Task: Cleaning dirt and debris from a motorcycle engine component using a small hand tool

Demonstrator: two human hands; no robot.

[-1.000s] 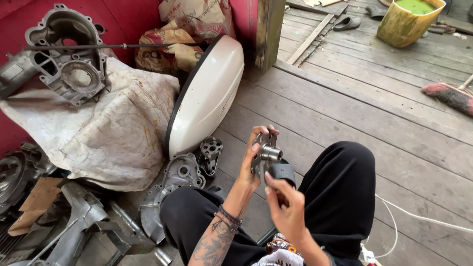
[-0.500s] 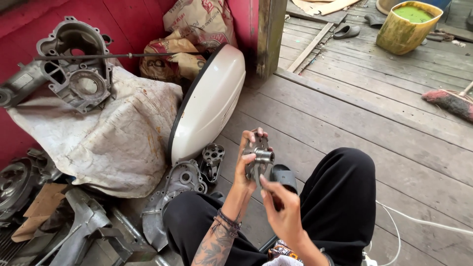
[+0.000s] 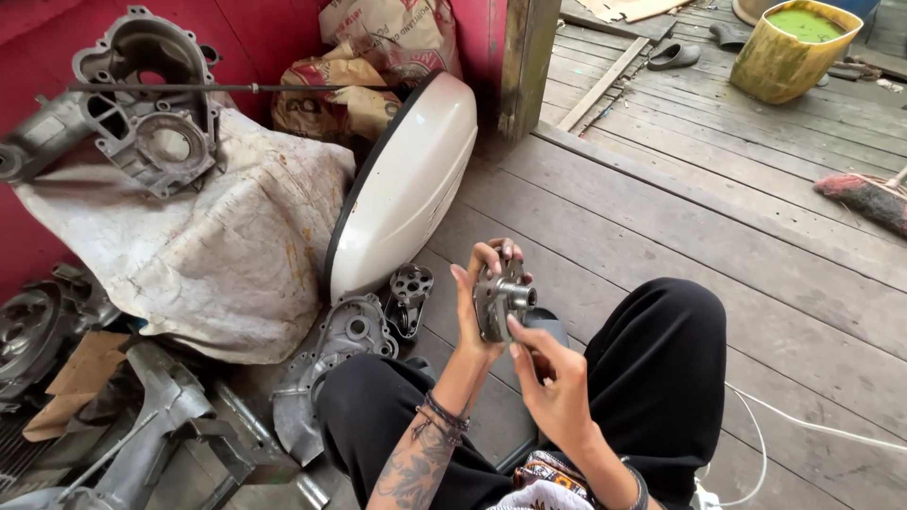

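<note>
Broom cut off at the right edge — left hand hides the metal part's back.

Soft, even daylight fills the scene, brightest on the wooden floor toward the upper right. Shadows are faint and diffuse. The white panel shows a mild sheen without harsh glare. Focus is sharp throughout, with slight wide-angle stretching at the edges.

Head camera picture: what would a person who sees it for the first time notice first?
First, the two hands in the middle: the left hand holds up a small round metal part, and the right hand touches it from below. Next, the big white curved cover leaning by the red wall. At the upper left, a grey engine casing lies on a dirty white cloth.
</note>
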